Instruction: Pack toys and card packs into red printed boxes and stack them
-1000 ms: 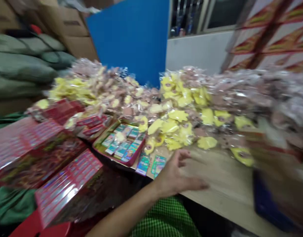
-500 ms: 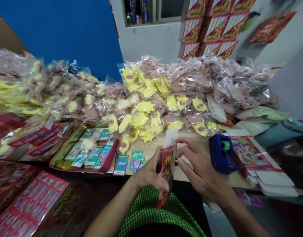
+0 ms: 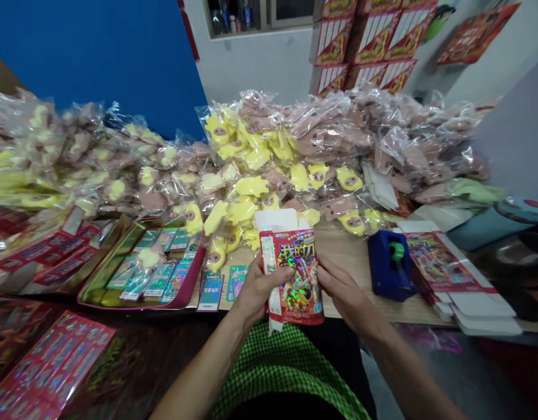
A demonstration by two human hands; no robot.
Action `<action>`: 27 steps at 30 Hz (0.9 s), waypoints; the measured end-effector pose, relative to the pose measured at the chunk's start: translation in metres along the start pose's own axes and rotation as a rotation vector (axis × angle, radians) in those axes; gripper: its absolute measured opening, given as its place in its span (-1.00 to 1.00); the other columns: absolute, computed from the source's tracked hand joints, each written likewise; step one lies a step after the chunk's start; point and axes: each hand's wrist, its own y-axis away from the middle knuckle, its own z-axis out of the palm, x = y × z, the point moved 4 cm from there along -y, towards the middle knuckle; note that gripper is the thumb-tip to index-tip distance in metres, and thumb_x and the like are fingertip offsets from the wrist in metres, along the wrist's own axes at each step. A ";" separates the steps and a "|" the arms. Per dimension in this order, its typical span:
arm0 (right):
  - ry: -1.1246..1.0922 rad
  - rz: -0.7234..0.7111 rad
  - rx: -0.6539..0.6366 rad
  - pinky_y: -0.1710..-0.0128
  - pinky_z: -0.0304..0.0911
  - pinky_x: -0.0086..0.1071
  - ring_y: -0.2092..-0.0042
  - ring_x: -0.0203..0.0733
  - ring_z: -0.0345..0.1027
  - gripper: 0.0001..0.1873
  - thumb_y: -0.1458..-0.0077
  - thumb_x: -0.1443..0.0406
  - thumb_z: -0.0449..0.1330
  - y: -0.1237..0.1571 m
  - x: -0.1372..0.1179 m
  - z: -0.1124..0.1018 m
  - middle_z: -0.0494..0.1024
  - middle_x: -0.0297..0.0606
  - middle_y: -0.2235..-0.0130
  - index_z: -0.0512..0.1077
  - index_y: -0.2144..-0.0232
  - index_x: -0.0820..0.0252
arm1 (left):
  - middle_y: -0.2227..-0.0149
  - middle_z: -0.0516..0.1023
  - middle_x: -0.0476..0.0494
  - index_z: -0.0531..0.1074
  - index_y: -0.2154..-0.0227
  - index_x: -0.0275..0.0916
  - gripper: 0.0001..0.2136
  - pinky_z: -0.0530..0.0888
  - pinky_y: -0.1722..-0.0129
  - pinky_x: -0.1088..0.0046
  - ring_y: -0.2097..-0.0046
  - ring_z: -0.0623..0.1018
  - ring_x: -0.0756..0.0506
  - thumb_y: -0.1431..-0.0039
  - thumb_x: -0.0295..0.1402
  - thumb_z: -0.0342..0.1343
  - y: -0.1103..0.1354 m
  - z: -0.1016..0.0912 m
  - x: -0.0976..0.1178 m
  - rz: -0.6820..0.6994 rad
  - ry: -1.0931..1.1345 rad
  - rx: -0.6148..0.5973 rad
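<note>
A red printed cardboard box (image 3: 297, 291) with shiny yellow lettering is held upright over the table's front edge. Its white top flaps stand up, and a white flap hangs from the lower left. My left hand (image 3: 257, 289) grips its left side, thumb across the front. Against the right edge is my right hand (image 3: 341, 286), its fingers closed on that side and partly hidden behind the box. Just left of my hands, teal cards (image 3: 209, 291) lie on the table. A blue tape dispenser (image 3: 383, 271) with green tape stands to the right.
Flattened red boxes (image 3: 439, 262) are stacked at the right. A tray (image 3: 199, 274) of teal cards stands left, beside a container of red packets (image 3: 45, 251). Bagged yellow toys (image 3: 251, 186) and bagged pinkish toys (image 3: 334, 140) pile along the back. Red printed boxes (image 3: 374, 38) rise behind.
The box has turned from edge-on to show its printed front and has opened out. My right hand has moved from beside the top flap onto the right edge. The view has shifted slightly.
</note>
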 end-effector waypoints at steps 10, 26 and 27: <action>-0.313 0.100 0.287 0.41 0.45 -0.27 0.35 -0.02 0.51 -0.60 0.04 0.08 0.43 0.001 0.017 -0.002 0.65 -0.22 0.24 0.55 0.17 0.13 | 0.29 0.70 -0.21 0.59 0.22 -0.32 -0.60 0.63 0.14 0.21 0.28 0.68 -0.18 0.05 -0.17 0.48 0.018 -0.010 -0.033 -0.085 -0.140 0.031; 0.240 -0.041 0.072 0.25 0.24 -0.35 0.26 -0.14 0.32 -0.60 -0.38 0.04 0.13 0.029 0.029 0.004 0.43 -0.29 0.33 0.43 0.43 0.13 | 0.48 0.41 0.05 0.45 0.40 -0.22 -0.64 0.36 0.36 0.53 0.41 0.38 0.02 -0.23 0.01 0.24 0.058 -0.035 -0.038 0.224 -0.413 0.345; 0.191 -0.023 0.075 0.25 0.25 -0.35 0.26 -0.13 0.33 -0.68 -0.36 0.04 0.17 0.028 0.028 0.003 0.43 -0.31 0.32 0.46 0.33 0.10 | 0.48 0.43 0.07 0.48 0.30 -0.20 -0.66 0.36 0.35 0.54 0.41 0.39 0.02 -0.19 0.00 0.29 0.057 -0.036 -0.034 0.184 -0.344 0.324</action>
